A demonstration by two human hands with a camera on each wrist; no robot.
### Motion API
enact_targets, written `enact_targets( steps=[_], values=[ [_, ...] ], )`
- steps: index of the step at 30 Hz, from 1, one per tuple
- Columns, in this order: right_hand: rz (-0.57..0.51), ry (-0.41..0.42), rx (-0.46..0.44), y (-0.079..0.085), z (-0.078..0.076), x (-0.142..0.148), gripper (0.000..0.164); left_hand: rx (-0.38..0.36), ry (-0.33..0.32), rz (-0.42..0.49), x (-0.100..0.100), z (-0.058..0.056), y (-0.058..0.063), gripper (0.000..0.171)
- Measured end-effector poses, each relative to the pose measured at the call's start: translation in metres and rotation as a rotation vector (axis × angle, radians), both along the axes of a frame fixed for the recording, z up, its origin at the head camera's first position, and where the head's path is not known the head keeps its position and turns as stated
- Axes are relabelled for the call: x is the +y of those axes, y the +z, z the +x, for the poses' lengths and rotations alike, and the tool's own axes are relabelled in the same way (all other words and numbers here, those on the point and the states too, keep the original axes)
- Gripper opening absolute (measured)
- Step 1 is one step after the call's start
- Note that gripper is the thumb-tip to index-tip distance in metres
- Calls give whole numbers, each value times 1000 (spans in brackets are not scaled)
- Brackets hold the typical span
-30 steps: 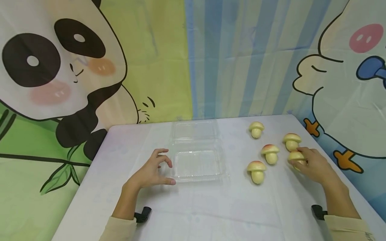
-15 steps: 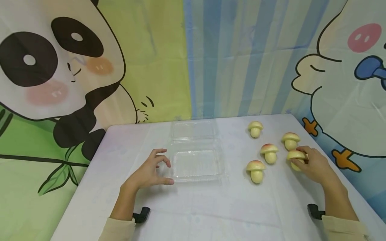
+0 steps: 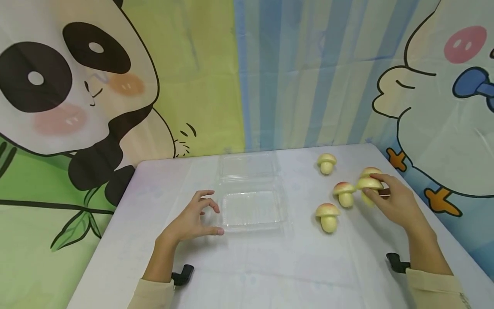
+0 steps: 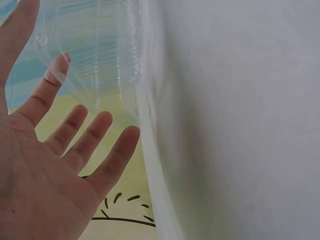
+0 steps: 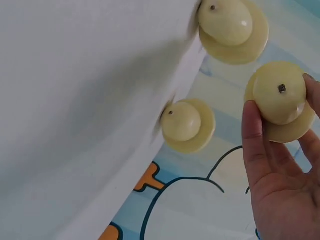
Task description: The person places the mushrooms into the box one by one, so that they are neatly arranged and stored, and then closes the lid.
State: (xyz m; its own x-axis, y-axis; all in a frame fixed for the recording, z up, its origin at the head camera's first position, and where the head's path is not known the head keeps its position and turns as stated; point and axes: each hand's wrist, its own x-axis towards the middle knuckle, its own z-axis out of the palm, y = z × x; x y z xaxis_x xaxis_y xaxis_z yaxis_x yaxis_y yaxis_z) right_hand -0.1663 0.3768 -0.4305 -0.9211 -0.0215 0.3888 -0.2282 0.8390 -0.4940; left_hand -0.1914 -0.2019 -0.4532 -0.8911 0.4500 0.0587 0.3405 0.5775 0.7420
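My right hand pinches a toy mushroom with a pale yellow cap and stem, raised off the table. In the right wrist view, fingers and thumb grip this mushroom at its sides, and the dark spot at its stem's base shows. Behind it, another mushroom is partly hidden. A red-tinged mushroom stands just left of the held one. At the left side of a clear plastic box, my left hand rests with relaxed, spread fingers; in the left wrist view one fingertip overlaps the box's edge.
The box's clear lid lies folded back toward the wall. One mushroom stands near the table's back edge, another nearer the front. A printed cloth hangs behind the white table.
My right hand has closed on the mushroom, lifted it and carried it a little to the left, so it now overlaps the one behind. The left hand stays beside the box.
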Motion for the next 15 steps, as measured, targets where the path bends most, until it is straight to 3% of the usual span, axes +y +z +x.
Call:
enact_targets(
  steps=[4, 15],
  values=[
    [-62, 14, 36, 6, -4, -11, 52, -7, 1, -3, 1, -1, 1, 55],
    [-151, 61, -55, 27, -19, -36, 53, -10, 4, -4, 1, -3, -1, 57]
  ],
)
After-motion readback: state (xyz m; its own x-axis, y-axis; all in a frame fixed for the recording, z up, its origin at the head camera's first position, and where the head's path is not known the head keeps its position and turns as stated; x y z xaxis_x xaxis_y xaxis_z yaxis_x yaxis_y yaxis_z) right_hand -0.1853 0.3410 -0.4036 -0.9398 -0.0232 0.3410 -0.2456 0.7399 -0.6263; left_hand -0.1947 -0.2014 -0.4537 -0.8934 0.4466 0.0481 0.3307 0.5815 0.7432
